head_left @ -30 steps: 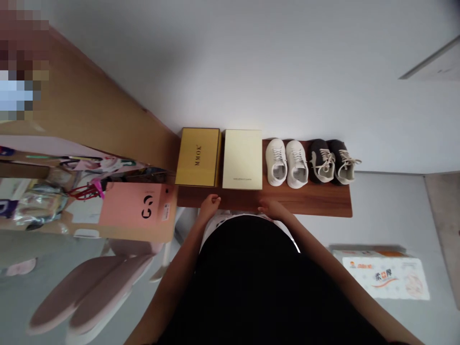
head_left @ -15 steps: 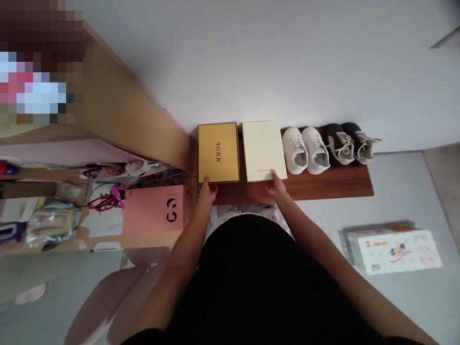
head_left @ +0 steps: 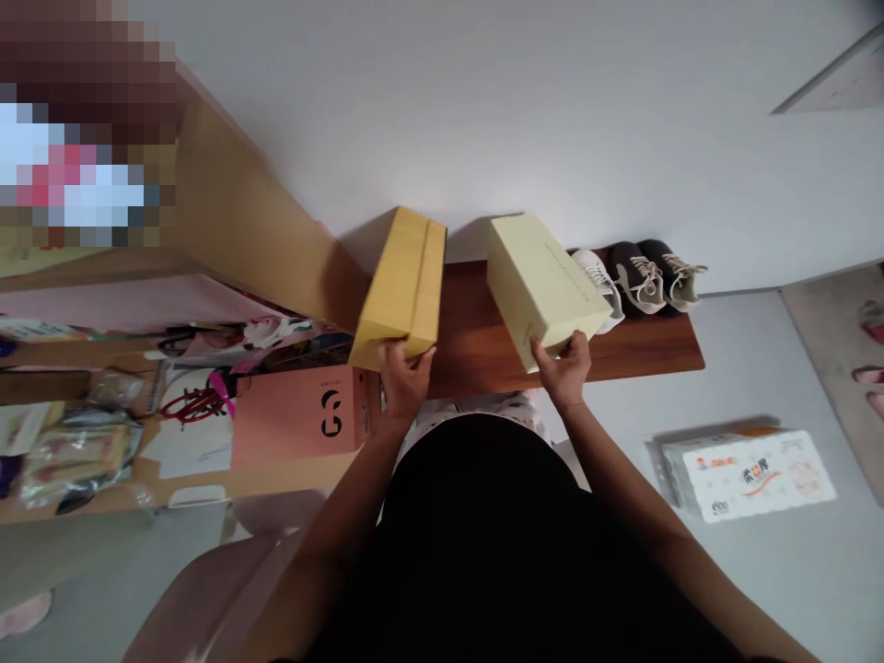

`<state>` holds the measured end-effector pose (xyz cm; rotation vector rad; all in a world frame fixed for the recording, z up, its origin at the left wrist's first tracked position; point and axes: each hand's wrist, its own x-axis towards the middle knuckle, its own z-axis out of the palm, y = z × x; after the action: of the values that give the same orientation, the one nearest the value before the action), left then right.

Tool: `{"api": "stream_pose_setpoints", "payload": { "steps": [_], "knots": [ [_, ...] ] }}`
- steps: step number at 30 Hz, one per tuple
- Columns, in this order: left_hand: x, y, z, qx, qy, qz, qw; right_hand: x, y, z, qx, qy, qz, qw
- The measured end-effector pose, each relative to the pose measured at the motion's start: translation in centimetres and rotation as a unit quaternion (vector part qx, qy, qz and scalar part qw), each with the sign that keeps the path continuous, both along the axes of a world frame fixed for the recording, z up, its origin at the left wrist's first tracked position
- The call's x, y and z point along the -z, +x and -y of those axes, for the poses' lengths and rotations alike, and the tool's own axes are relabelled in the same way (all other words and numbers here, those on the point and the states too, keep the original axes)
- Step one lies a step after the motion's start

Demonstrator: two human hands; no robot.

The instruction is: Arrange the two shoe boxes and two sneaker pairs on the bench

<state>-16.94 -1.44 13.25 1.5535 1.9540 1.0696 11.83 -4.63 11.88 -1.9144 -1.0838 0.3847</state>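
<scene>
A yellow shoebox (head_left: 406, 276) is tilted onto its side above the left part of a brown wooden bench (head_left: 476, 322). My left hand (head_left: 405, 376) grips its near end, thumb and fingers closed on the edge. To the right, a cream shoebox (head_left: 542, 285) leans over to the right, its top and left side in sight. My right hand (head_left: 564, 368) is closed on that box's near end. The cream box hides much of the white sneakers (head_left: 595, 267) behind it.
Dark sneakers (head_left: 645, 276) with pale laces stand at the bench's right end. A white wrapped paper pack (head_left: 752, 474) lies on the floor at right. On the left, a shelf unit holds a pink box (head_left: 294, 414) and plastic bags (head_left: 83, 456). A white wall (head_left: 483, 120) rises behind.
Both boxes, flat on the bench before, have been lifted and tipped over, the yellow one leaning left and the cream one right. The cream box now covers part of the white sneakers.
</scene>
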Motion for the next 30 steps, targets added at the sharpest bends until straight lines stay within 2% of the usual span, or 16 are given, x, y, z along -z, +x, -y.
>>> {"api": "stream_pose_setpoints", "payload": {
  "steps": [2,5,9,12,14,18,24,27,30],
  "knots": [
    [0.9,0.5,0.4,0.102,-0.028,-0.076,0.991,0.3,-0.3,1.1,-0.098,-0.032,0.111,0.988],
    [3.6,1.0,0.6,0.198,-0.089,-0.158,0.963,2.0,-1.4,1.9,-0.23,-0.081,0.203,0.948],
    [7.2,0.9,1.3,0.307,-0.151,-0.215,0.915,4.9,-2.8,2.0,-0.334,-0.16,0.279,0.886],
    [8.8,0.8,1.4,0.361,-0.177,-0.236,0.885,6.8,-3.2,1.7,-0.384,-0.214,0.308,0.843],
    [9.5,1.1,1.0,0.368,-0.184,-0.254,0.875,7.8,-3.2,1.1,-0.399,-0.231,0.311,0.831],
    [10.1,2.6,-0.3,0.382,-0.188,-0.277,0.861,9.3,-2.7,-0.6,-0.409,-0.245,0.302,0.826],
    [11.1,3.7,-0.5,0.392,-0.208,-0.265,0.856,10.1,-2.3,-2.8,-0.405,-0.328,0.28,0.806],
    [11.7,3.3,0.0,0.399,-0.194,-0.261,0.857,10.3,-2.3,-2.9,-0.389,-0.337,0.26,0.817],
    [12.0,3.2,0.4,0.397,-0.182,-0.29,0.851,10.8,-2.4,-2.4,-0.376,-0.295,0.243,0.844]
  ]
}}
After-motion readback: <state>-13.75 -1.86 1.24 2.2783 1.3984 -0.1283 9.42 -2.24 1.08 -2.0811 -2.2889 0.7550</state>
